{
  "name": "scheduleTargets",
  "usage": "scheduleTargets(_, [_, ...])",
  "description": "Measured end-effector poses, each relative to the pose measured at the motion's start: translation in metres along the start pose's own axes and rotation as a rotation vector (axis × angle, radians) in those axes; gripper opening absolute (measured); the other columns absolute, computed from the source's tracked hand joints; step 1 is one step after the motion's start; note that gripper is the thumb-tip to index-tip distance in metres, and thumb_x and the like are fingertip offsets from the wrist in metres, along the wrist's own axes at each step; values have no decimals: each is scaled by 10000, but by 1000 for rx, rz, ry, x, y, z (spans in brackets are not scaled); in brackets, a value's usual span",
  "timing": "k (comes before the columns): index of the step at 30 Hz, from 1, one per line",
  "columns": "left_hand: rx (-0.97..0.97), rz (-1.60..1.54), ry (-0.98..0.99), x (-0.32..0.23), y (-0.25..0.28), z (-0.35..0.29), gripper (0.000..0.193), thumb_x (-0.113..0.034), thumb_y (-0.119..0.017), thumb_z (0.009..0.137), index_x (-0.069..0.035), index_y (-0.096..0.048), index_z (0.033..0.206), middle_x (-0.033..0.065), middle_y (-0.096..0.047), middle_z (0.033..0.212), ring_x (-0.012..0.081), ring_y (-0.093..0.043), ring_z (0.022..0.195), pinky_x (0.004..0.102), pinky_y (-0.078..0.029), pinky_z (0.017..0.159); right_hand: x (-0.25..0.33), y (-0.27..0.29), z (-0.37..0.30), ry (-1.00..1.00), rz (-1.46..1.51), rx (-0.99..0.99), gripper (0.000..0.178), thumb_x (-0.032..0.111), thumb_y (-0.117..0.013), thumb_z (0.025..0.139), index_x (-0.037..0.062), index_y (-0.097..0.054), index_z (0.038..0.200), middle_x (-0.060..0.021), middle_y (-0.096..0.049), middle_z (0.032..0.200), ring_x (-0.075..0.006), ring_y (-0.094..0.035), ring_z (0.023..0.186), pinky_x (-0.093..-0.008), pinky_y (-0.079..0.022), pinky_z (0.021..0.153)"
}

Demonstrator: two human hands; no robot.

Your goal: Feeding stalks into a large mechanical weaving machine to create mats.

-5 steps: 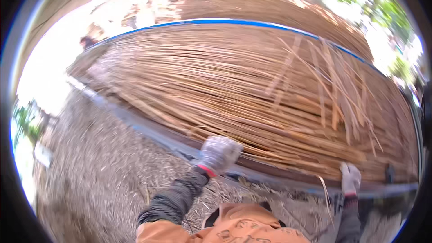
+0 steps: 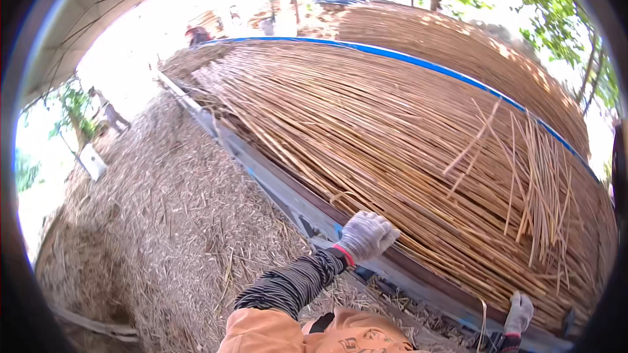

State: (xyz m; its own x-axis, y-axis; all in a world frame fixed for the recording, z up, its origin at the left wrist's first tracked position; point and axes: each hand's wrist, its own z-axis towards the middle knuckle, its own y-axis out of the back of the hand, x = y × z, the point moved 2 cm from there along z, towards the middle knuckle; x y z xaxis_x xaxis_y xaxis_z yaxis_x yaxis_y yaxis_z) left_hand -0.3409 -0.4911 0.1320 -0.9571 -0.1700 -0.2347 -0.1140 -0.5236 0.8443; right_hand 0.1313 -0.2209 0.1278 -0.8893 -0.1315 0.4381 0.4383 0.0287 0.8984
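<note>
Long tan reed stalks point(image 2: 366, 150) lie side by side in a broad layer on a long frame with a grey metal near edge point(image 2: 248, 160). My left hand point(image 2: 368, 235), in a pale knit glove with a red cuff, is closed around stalks at the near edge. Farther right along that edge, my right hand point(image 2: 519, 314), gloved the same way, is closed on the stalks too. Its fingertips are partly hidden among them. A loose curled strip point(image 2: 341, 196) rises just beyond my left hand.
Shorter loose stalks point(image 2: 543, 189) lie crosswise on the layer at right. A blue rail point(image 2: 405, 57) runs along the far side, with a big reed pile point(image 2: 451, 33) behind. Chaff and straw point(image 2: 176, 202) cover the ground at left. A person point(image 2: 110, 112) stands far left.
My view has swung left and tilted, so the frame and both hands appear farther right and lower. Both hands stay closed at the near edge of the stalks.
</note>
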Motion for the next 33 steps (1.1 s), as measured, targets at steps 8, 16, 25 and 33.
scheduleTargets(8, [92, -60, 103, 2, 4, 0, 318, -373, -628, 968, -93, -740, 868, 81, -701, 821, 303, -681, 861, 437, -514, 884, 35, 18, -21, 175, -162, -41, 496, 505, -532, 1022, 56, -741, 1037, -202, -729, 997, -390, -667, 926, -456, -494, 831])
scheduleTargets(16, [193, -14, 143, 0, -3, 4, 334, -381, -593, 1002, -95, -760, 961, 77, -724, 908, 291, -687, 937, 433, -512, 915, 36, 23, -26, 296, -130, -14, 469, 460, -563, 1026, 24, -735, 1008, -199, -728, 1031, -393, -672, 941, -454, -508, 832])
scheduleTargets(25, [231, 16, 223, -6, -2, 4, 351, -395, -582, 1009, -96, -766, 1027, 81, -732, 969, 287, -686, 982, 436, -503, 943, 30, 23, -27, 517, -26, -64, 359, 381, -630, 1008, 45, -738, 944, -183, -721, 940, -363, -673, 880, -450, -519, 803])
scheduleTargets(33, [280, 80, 325, -8, -6, 7, 401, -425, -545, 1023, -95, -767, 1073, 83, -743, 1047, 282, -674, 1067, 437, -472, 997, 38, 30, -38, 529, -28, -100, 340, 357, -631, 1008, 39, -745, 971, -182, -728, 981, -374, -678, 916, -462, -530, 838])
